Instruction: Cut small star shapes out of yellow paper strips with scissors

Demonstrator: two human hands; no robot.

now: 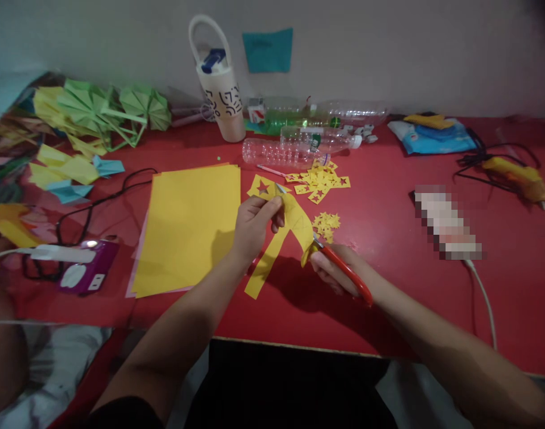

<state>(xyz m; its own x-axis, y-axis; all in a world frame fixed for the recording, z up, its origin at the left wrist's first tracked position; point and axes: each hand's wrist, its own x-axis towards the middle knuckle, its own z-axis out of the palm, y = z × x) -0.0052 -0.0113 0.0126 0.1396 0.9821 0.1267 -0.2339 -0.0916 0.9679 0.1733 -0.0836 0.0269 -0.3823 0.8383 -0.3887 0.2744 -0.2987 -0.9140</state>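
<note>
My left hand [257,223] pinches a yellow paper strip [302,229] that has faint pencil lines on it. Red-handled scissors [346,271] are in my right hand [337,268], their blades at the paper; much of the blade is hidden behind it, and a metal tip shows past its top edge. Part of the paper curls beside my right fingers, and a long tail hangs down below my left hand. Just beyond lie a small pile of cut yellow stars [327,225] and several yellow scraps with star-shaped holes [319,179].
Yellow paper sheets [187,232] lie stacked on the red table [389,238]. Behind are plastic bottles [281,154] and a white tumbler [223,101]. A purple power adapter [87,268] with cables sits left. Rightward are a blurred-out phone [446,223] and a yellow glue gun [516,179].
</note>
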